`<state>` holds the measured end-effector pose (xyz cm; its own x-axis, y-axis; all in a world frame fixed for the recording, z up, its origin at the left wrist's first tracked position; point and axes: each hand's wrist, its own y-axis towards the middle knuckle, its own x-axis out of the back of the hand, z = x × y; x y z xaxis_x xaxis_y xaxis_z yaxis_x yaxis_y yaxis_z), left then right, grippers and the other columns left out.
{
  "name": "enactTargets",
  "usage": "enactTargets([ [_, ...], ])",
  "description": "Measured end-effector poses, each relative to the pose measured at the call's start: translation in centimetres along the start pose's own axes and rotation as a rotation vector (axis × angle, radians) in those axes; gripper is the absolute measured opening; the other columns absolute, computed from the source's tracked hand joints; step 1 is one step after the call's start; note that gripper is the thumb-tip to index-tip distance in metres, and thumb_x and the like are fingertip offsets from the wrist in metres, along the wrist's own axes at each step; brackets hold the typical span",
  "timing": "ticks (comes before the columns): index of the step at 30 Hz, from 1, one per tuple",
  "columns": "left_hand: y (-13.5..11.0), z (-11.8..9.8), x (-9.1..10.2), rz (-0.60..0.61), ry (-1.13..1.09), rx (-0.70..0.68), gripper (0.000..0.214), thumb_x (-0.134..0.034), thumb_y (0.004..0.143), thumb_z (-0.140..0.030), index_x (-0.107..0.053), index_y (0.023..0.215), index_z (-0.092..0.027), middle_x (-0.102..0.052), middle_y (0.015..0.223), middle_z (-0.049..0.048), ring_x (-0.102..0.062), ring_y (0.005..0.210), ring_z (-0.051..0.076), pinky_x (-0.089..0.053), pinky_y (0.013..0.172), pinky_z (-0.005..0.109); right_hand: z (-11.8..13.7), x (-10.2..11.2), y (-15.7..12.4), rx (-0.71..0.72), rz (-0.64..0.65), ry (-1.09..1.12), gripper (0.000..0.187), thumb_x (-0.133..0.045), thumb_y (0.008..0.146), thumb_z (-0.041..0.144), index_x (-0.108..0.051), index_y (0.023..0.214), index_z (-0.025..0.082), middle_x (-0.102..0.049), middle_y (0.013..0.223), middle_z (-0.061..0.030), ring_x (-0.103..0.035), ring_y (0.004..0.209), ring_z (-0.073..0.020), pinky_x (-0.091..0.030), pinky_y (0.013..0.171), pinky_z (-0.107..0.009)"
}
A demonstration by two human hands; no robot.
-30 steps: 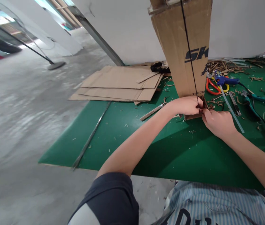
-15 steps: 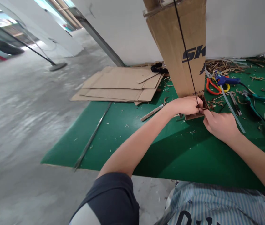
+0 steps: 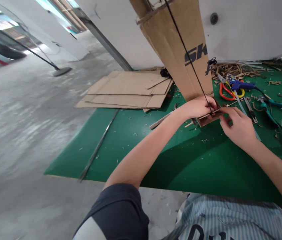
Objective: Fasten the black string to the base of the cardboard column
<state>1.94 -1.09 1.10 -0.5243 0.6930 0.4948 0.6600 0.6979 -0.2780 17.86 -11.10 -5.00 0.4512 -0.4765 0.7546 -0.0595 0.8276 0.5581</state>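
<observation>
A tall cardboard structure (image 3: 178,46) with black printed letters stands on the green mat (image 3: 136,146), leaning to the left. A taut black string (image 3: 187,53) runs down its face to its base. My left hand (image 3: 199,107) grips the base of the structure, fingers closed where the string ends. My right hand (image 3: 238,125) is just right of the base, fingers curled in a pinch at a thin stick on the bottom edge.
Flat cardboard sheets (image 3: 128,89) lie at the mat's far left. Orange-handled scissors (image 3: 224,91), a blue glue gun (image 3: 240,85), a utility knife (image 3: 250,111), teal pliers (image 3: 274,108) and cardboard scraps lie to the right. A metal ruler (image 3: 97,146) crosses the mat's left edge.
The cardboard structure has tilted further left and its base has lifted. My right hand moved slightly up along the base edge; my left hand kept its grip.
</observation>
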Motion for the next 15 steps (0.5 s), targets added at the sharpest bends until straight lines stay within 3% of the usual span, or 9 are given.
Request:
enactTargets([
  [5, -0.02, 0.21, -0.23, -0.032, -0.020, 0.008, 0.020, -0.050, 0.082, 0.001, -0.062, 0.091, -0.012, -0.070, 0.082, 0.0043, -0.068, 0.065, 0.011, -0.052, 0.065, 0.024, -0.22, -0.36, 0.24, -0.015, -0.029, 0.131, 0.031, -0.047, 0.097, 0.027, -0.065, 0.119, 0.017, -0.071, 0.118, -0.0126, -0.067, 0.075, -0.0167, -0.053, 0.068, -0.030],
  [10, -0.14, 0.54, -0.34, -0.011, 0.266, -0.116, 0.015, -0.055, 0.080, -0.004, -0.065, 0.086, -0.014, -0.070, 0.083, 0.0029, -0.068, 0.072, 0.012, -0.049, 0.065, 0.022, -0.59, -0.69, 0.28, 0.001, -0.010, 0.175, 0.037, -0.047, 0.094, 0.022, -0.062, 0.128, 0.019, -0.067, 0.129, -0.0141, -0.070, 0.090, -0.0208, -0.057, 0.076, -0.035],
  [15, -0.44, 0.47, -0.54, -0.022, 0.455, -0.173, 0.020, -0.049, 0.086, -0.007, -0.063, 0.097, -0.014, -0.071, 0.091, 0.0052, -0.067, 0.075, 0.014, -0.050, 0.071, 0.024, -0.62, -0.53, 0.36, 0.001, -0.018, 0.225, 0.049, -0.048, 0.093, 0.022, -0.053, 0.142, 0.022, -0.054, 0.147, -0.0157, -0.068, 0.104, -0.0240, -0.059, 0.082, -0.040],
])
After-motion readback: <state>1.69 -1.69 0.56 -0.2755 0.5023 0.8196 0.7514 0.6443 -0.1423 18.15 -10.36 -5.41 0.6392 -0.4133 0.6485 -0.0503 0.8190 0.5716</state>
